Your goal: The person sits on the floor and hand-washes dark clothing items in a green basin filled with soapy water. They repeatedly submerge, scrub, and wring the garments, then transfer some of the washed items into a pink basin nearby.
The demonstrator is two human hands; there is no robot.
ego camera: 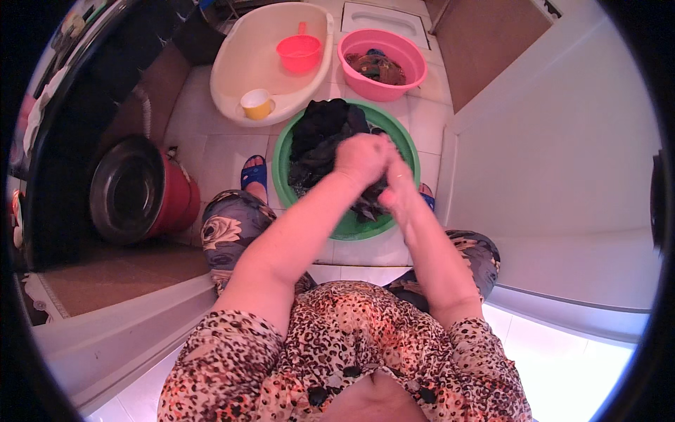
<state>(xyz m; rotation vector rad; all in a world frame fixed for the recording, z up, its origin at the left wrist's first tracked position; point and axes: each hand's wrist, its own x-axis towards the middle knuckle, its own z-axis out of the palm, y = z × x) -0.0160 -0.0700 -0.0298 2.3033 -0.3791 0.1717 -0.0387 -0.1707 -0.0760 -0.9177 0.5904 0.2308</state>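
Note:
A green plastic basin (283, 158) stands on the floor between my feet with wet dark cloth (321, 142) and some water in it. Over its right half, my left hand (363, 157) and my right hand (396, 171) are pressed together, both blurred. Their fingers are curled around a part of the dark cloth, which shows above and below them. The palms and most of the gripped cloth are hidden. A ring is on a finger of the right hand.
Beyond the basin stand a cream baby bathtub (232, 68), holding a red dipper (299, 55) and a yellow cup (257, 105), and a pink basin (382, 90) with wet clothes. At left is a red bucket (182, 198) beside a black basin (126, 190). A white door (559, 158) borders the right.

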